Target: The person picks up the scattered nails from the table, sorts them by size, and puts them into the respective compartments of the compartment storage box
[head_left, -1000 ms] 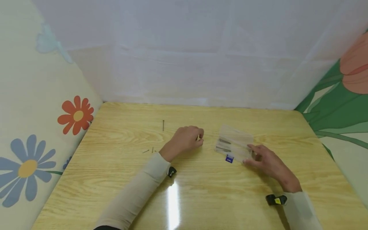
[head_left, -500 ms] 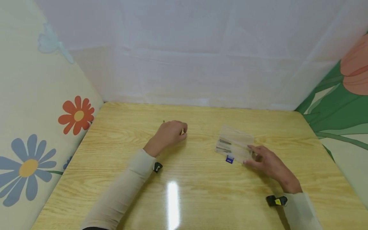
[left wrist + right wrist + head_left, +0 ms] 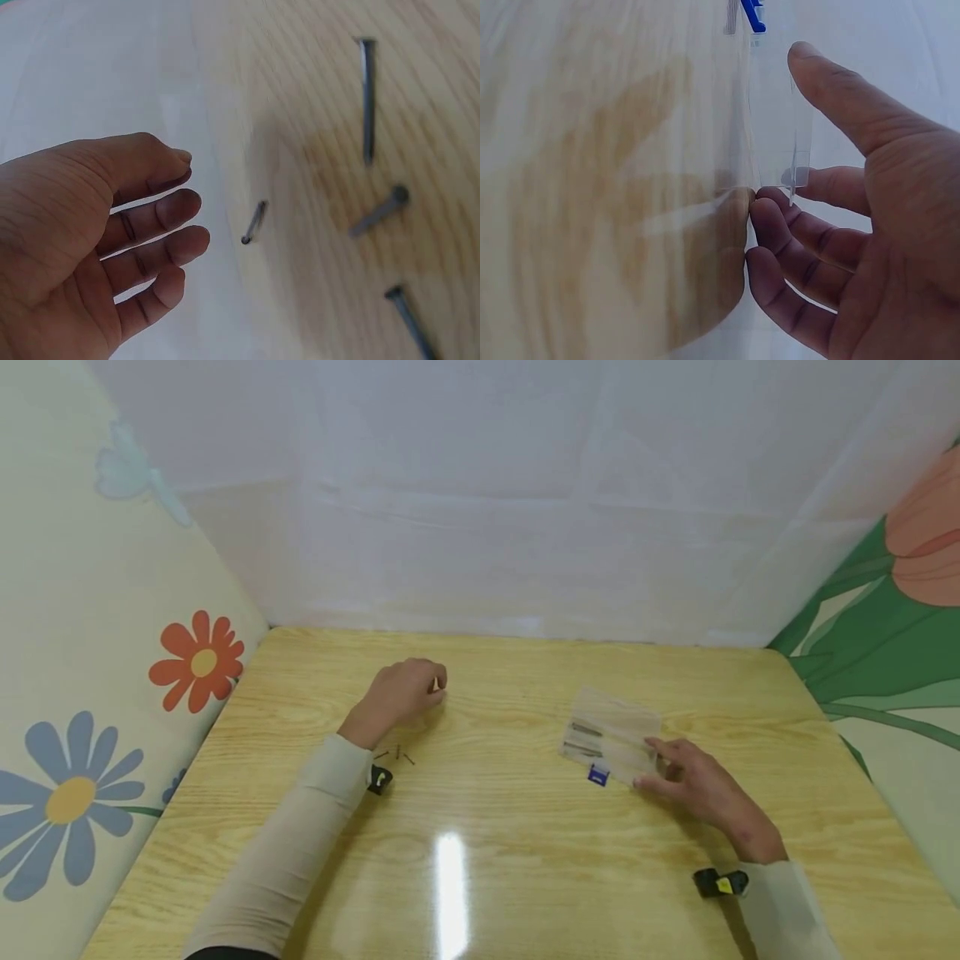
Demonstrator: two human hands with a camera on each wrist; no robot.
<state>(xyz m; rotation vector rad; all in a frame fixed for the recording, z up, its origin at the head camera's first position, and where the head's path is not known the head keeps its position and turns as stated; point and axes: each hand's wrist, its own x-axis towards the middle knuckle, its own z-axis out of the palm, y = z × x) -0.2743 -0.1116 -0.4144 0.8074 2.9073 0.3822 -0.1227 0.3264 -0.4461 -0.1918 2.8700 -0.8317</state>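
Observation:
My left hand [image 3: 401, 689] hovers over the table's far left part, fingers loosely bent and holding nothing. In the left wrist view a nail [image 3: 255, 223] lies beyond the fingertips; the head view hides it behind the hand. Three more nails appear there: a long nail [image 3: 367, 101], a second nail [image 3: 380, 211] and a third nail [image 3: 411, 322]. My right hand [image 3: 693, 777] holds the right end of a clear plastic box [image 3: 618, 739] between thumb and fingers. Dark nails [image 3: 585, 749] lie in the box's left part, and a blue latch [image 3: 597, 775] sits at its near edge.
The wooden table [image 3: 525, 860] meets a white sheet [image 3: 480, 552] at the back. Flower-painted panels [image 3: 75, 610] stand along both sides. Each wrist wears a small black camera [image 3: 720, 882].
My left hand has moved left and slightly away, from near the box to over the far nail. Small nails near its wrist show again after being covered. The right hand and box have stayed still.

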